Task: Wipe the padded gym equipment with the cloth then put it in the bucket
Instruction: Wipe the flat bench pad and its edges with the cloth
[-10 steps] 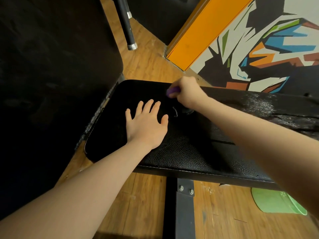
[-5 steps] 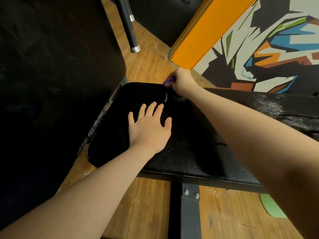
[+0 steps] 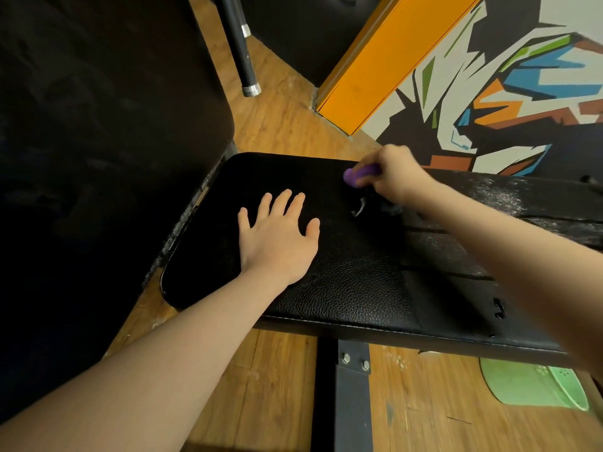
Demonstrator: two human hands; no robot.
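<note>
Hands: two, left hand and right hand. Black padded bench: one, beneath both. Purple object: one, in right hand. Green bucket: one, below right forearm.

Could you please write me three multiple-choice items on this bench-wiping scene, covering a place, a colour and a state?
1. Where does the left hand rest?
A. on the black bench pad
B. on the wooden floor
C. on the wall

2. What colour is the thing gripped in the right hand?
A. red
B. purple
C. white

3. How do the left hand's fingers lie?
A. curled in a fist
B. pinching a cloth
C. spread flat

Answers:
1 A, the palm lies on the pad.
2 B, a purple end shows.
3 C, the fingers are straight and apart.
</note>
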